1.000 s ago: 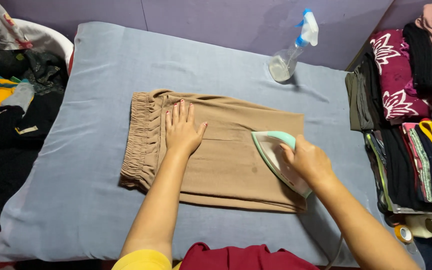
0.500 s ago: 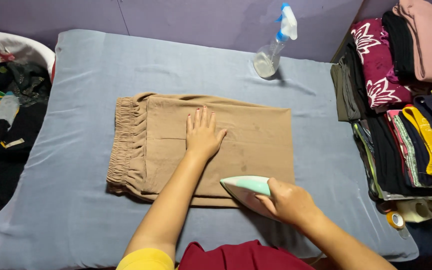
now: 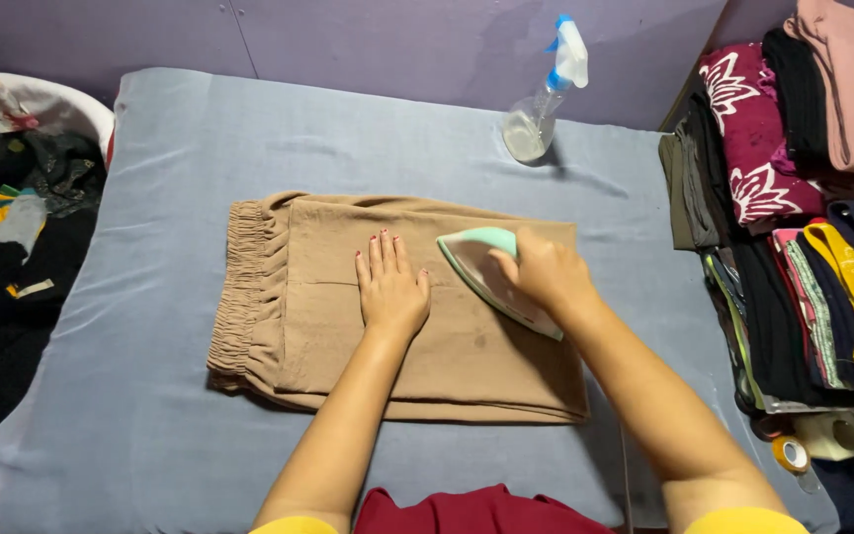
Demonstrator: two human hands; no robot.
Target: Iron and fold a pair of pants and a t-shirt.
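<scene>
1. Leftmost, at nine o'clock of the scene, a heap of unpressed clothes (image 3: 12, 227) in dark, yellow and patterned cloth lies beside the padded surface.
2. The grey-blue ironing blanket (image 3: 150, 376) covers the middle of the view and carries everything being worked on.
3. On it lies the folded tan trousers (image 3: 348, 336), the gathered elastic waistband at nine o'clock and the leg ends at three o'clock.
4. The left hand (image 3: 390, 289) rests flat on the cloth near its centre, fingers spread wide and pointing to twelve o'clock, gripping nothing, only pinning the fabric.
5. Just to its right, the mint-green iron (image 3: 491, 277) sits soleplate-down on the trousers, nose toward ten o'clock, close to the left hand but apart from it.
6. The right hand (image 3: 546, 275) is closed around the iron's handle.
7. At twelve o'clock of the iron, a clear spray bottle (image 3: 546, 104) with a blue-and-white trigger stands near the blanket's far edge.
8. At three o'clock, stacks of folded clothes (image 3: 803, 198) fill a shelf, with a roll of tape (image 3: 791, 453) below them.
9. By my reading, the pressing stroke is under way on the upper middle of the trousers. The next pass seems to call for keeping the fabric taut under the flat palm while steering the hot nose clear of those fingers.
</scene>
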